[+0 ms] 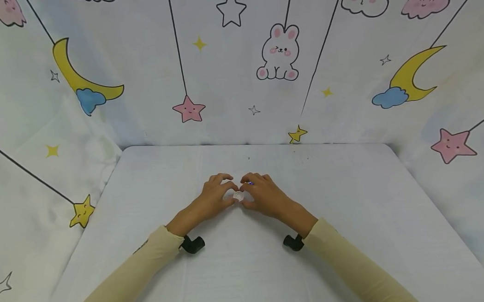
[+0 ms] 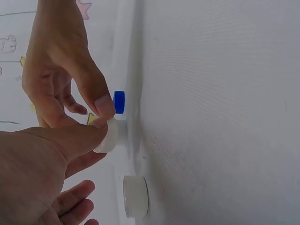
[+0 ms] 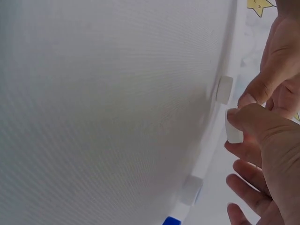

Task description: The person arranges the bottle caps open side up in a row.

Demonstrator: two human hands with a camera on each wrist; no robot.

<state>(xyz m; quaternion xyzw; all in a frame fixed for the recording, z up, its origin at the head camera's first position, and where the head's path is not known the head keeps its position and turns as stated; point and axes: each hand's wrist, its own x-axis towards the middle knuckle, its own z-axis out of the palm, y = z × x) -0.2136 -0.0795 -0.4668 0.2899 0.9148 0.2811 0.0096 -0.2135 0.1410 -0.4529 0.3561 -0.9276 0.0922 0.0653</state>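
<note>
Over the table, both hands meet at a small round white cap. My left hand pinches it from one side, its thumb tip at the cap's edge in the left wrist view. From the other side my right hand pinches it, thumb on top and index finger beneath in the right wrist view, where the cap shows edge-on. A blue cap stands on the table just past the right thumb. Another white cap lies on the left hand's side.
A further white cap sits on the table near the right hand, close to the blue one. The white table ends at a printed cloth backdrop, which also rises along both sides.
</note>
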